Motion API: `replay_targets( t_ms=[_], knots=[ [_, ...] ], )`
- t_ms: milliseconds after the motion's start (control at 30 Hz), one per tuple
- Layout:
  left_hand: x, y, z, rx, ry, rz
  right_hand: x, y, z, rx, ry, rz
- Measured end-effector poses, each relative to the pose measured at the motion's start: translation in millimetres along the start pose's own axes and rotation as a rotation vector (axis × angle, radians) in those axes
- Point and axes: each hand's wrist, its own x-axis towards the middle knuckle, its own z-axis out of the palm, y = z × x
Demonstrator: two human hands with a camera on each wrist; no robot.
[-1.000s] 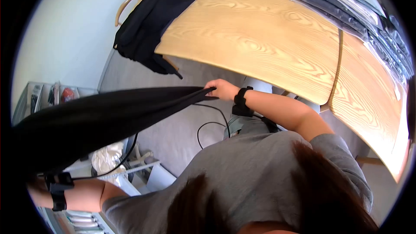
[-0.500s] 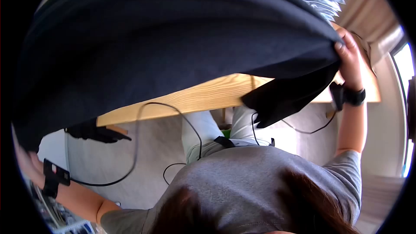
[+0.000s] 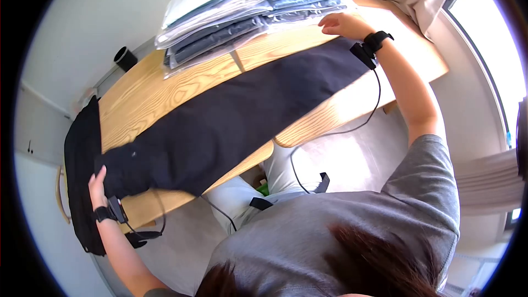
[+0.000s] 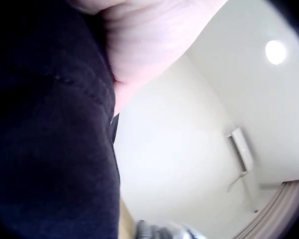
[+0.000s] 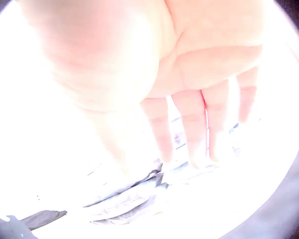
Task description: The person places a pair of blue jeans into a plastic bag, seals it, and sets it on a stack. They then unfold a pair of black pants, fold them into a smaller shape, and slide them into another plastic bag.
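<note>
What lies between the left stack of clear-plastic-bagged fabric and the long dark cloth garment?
Between stack and garment, the head view shows bare wooden tabletop, crossed by a narrow seam.

You wear a plain grey shirt (image 3: 341,225), black wristbands (image 3: 378,40); your spread garment (image 3: 220,115): blue-black; tabletop (image 3: 132,104): honey-tan, wavy grain.

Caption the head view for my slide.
Dark garment spread along a wooden table, left hand and right hand at opposite ends.

Left hand (image 4: 149,37) cut off by left wrist view's top edge, partly hidden behind black garment (image 4: 55,144). Right hand (image 5: 177,74): fingertips lost in wrist-view glare. Garment's pale mark (image 3: 133,154) too small to read.
</note>
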Motion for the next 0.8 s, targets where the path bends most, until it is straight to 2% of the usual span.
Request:
replay_targets(
  t_ms=[67, 100, 200, 267, 400, 467, 533, 567, 600, 667, 700, 733, 767, 800],
  knots=[
    [5.5, -26.2, -1.4, -0.058, -0.100, -0.082, -5.5, 50.9, 0.1, -0.047, -0.068, 0.027],
    [7.4, -39.0, -4.4, -0.105, -0.124, -0.089, -16.6, 76.9, 2.4, 0.005, -0.037, 0.079],
    [2.8, -58.9, -9.5, -0.211, -0.183, -0.133, -42.0, 119.8, 7.7, -0.034, -0.029, 0.390],
    [0.0, -69.8, -15.1, -0.248, -0.213, -0.177, -46.9, 148.7, 21.7, -0.110, 0.074, 0.489],
    [-22.7, -70.7, -22.4, -0.145, -0.144, -0.147, -17.2, 187.9, 51.9, 0.001, 0.106, 0.693],
    [-41.4, -58.2, -22.8, -0.111, -0.160, -0.211, 0.8, 176.1, 52.1, 0.011, 0.069, 0.691],
    [-48.1, -58.5, -23.8, -0.118, -0.188, -0.226, 12.9, 164.4, 55.6, -0.003, -0.010, 0.776],
    [-52.0, -58.4, -24.2, -0.120, -0.229, -0.239, 20.9, 158.7, 56.3, -0.113, -0.057, 0.739],
    [-54.1, -58.8, -23.1, -0.063, -0.248, -0.186, 24.9, 154.0, 53.1, -0.090, -0.134, 0.754],
    [-59.6, -60.2, -11.9, 0.078, -0.158, 0.043, 24.5, 146.3, 51.3, -0.002, -0.182, 0.722],
    [-68.6, -47.7, -2.5, 0.096, -0.135, 0.103, 23.0, 154.7, 53.8, -0.015, -0.121, 0.667],
    [-73.5, -35.5, 6.0, 0.117, -0.113, 0.161, 13.0, 129.2, 42.1, -0.037, -0.092, 0.725],
    [-63.6, -36.5, 4.2, 0.179, -0.101, 0.147, 6.3, 133.3, 38.0, -0.012, -0.023, 0.686],
    [-53.5, -37.6, 1.0, 0.238, -0.088, 0.133, -7.0, 110.2, 20.8, 0.015, -0.014, 0.747]
  ],
)
